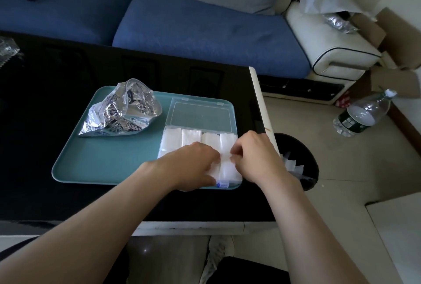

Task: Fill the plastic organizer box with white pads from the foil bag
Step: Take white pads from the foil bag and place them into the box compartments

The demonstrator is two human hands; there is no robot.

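A clear plastic organizer box (167,134) lies open on the right side of a teal tray (95,158), its lid (201,113) folded back. White pads (191,137) fill its compartments. My left hand (191,165) lies over the box's near-left part, fingers curled onto a white pad (213,170) in a near compartment. My right hand (252,153) is at the box's right edge, fingertips pinching at the pads there. The crumpled foil bag (124,110) lies open on the tray's far left, apart from both hands.
The tray sits on a black glossy table (45,101) whose right edge is just beyond the box. A black waste bin (312,165) with white scraps stands on the floor right of the table. A plastic bottle (362,112) lies further right. A blue sofa (205,28) is behind.
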